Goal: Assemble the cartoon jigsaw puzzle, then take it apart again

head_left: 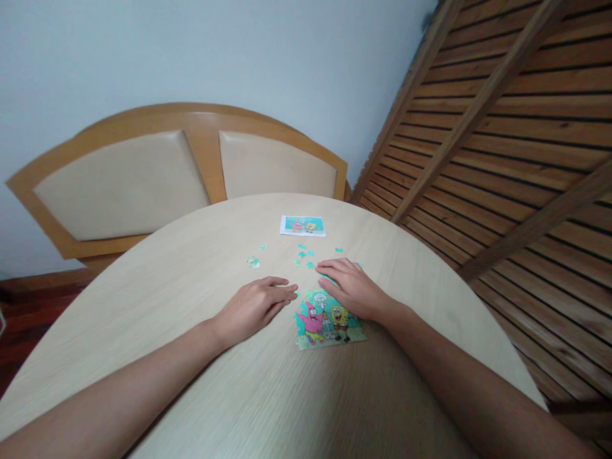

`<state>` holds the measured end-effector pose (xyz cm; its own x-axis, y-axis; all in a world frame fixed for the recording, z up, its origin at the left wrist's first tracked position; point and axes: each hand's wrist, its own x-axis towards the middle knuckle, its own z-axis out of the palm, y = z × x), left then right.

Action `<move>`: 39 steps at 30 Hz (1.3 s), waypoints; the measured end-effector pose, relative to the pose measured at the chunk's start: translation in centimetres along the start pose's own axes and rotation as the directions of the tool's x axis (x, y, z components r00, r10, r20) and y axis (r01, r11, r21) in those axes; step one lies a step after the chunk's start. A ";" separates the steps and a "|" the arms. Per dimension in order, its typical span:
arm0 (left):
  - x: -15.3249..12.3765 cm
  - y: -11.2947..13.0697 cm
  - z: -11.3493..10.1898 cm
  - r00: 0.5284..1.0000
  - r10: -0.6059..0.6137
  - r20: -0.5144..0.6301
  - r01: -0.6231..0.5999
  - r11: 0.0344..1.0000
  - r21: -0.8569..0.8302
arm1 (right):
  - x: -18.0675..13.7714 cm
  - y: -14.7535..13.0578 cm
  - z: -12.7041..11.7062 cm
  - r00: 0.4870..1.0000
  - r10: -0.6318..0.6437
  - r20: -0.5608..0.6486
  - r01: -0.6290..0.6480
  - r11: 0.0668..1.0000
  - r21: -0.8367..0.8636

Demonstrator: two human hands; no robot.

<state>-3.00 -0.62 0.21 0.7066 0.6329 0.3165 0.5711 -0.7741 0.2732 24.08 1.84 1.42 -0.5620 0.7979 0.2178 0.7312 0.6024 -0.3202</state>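
Observation:
A partly built cartoon jigsaw puzzle lies on the round pale wooden table. My left hand rests flat on the table, fingers stretched toward the puzzle's upper left edge. Across from it, my right hand lies flat over the puzzle's upper right part, fingers extended and pressing down. Several loose teal puzzle pieces are scattered just beyond my hands. A small reference picture card lies farther back on the table.
A wooden bench with two cream padded back panels stands behind the table against a pale wall. A slatted wooden wall runs along the right. Two more loose pieces lie left of the cluster.

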 end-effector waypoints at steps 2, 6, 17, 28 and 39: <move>0.0 0.0 0.1 1.000 -0.019 -0.020 0.018 0.999 -0.035 | 0.0 0.1 0.0 1.000 0.000 -0.005 0.000 1.000 0.002; -0.2 0.1 0.0 0.998 -0.040 -0.051 0.036 0.996 -0.078 | 0.0 0.1 0.1 1.000 0.002 -0.013 -0.002 1.000 0.013; 0.0 0.9 -1.1 0.998 0.052 0.031 -0.054 0.996 0.064 | 0.1 0.0 0.1 0.999 0.006 -0.035 -0.005 1.000 0.008; 0.3 0.7 -1.2 0.995 0.098 0.017 -0.099 0.991 0.093 | 1.5 -0.5 0.5 0.999 0.038 -0.037 -0.038 0.999 -0.022; 0.1 0.2 -1.1 0.996 0.090 0.008 -0.091 0.994 0.067 | 7.1 -0.6 0.3 0.995 -0.085 0.048 0.092 0.983 -0.159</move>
<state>-3.27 -0.74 1.29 0.7585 0.5603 0.3329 0.5315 -0.8274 0.1815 19.53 7.09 2.86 -0.6405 0.7416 0.1994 0.7284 0.6689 -0.1484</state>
